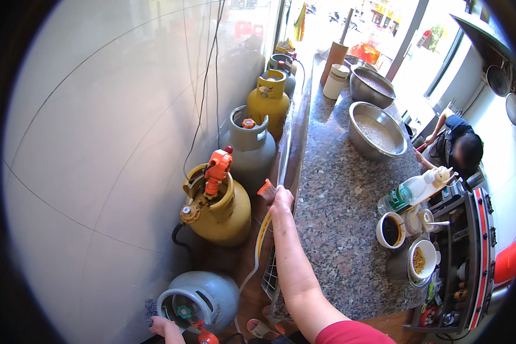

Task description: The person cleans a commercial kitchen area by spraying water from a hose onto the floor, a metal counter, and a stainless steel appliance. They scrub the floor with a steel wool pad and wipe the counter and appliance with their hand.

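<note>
At the lower left my left hand (165,329) is closed on a dark grey, rough-looking scouring pad (151,310). It is beside the collar of a grey-blue gas cylinder (215,295) with a green valve knob, close to the tiled wall. My right arm reaches forward along the counter's left edge. The fingers of my right hand (282,200) are closed, and a small orange-edged piece (266,190) sticks out on their left; its kind is unclear. Just below that hand runs a yellow-and-white hose (261,238). A yellow cylinder (226,215) with an orange regulator (217,167) stands left of it.
More gas cylinders (253,152) line the wall (109,143). On the granite counter (338,229) are metal basins (378,131), a plastic bottle (407,194), a bowl of dark sauce (391,230) and a white bowl (423,258). A person (458,140) bends beyond the counter.
</note>
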Action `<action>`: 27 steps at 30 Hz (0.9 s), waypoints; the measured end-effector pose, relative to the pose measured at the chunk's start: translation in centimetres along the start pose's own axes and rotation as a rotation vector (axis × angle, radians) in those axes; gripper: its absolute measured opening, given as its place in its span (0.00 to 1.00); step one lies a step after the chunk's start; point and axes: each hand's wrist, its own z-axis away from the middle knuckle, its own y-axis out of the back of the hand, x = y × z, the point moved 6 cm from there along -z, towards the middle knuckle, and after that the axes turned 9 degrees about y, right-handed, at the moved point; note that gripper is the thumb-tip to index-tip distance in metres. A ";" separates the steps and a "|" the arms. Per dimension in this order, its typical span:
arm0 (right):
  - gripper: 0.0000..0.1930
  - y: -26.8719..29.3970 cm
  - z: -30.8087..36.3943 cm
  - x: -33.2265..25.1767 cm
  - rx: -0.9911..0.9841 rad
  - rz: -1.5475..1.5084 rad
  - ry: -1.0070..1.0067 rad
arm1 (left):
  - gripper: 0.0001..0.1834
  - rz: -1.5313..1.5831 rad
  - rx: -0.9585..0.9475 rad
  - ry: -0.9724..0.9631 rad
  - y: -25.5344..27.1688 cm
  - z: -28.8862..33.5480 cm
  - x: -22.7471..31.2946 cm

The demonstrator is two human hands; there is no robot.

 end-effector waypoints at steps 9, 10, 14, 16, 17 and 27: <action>0.11 0.1 -0.6 0.9 0.045 0.009 0.035 | 0.25 -0.024 -0.106 -0.016 -0.8 2.5 0.9; 0.11 0.2 -0.5 1.0 0.044 0.041 0.016 | 0.25 -0.026 -0.115 -0.012 -1.1 2.8 0.9; 0.09 -0.1 -0.1 1.9 0.023 -0.074 -0.142 | 0.26 -0.027 -0.122 -0.004 -1.1 3.2 1.2; 0.09 -0.2 -0.1 1.8 0.007 -0.070 -0.149 | 0.26 -0.030 -0.119 -0.001 -0.9 3.2 1.3; 0.09 -0.2 -0.2 1.6 -0.004 -0.043 -0.127 | 0.26 -0.033 -0.113 0.002 -0.7 3.1 1.3; 0.06 -0.3 0.6 -0.4 -0.074 -0.030 0.038 | 0.27 -0.063 -0.019 0.048 0.5 1.5 0.7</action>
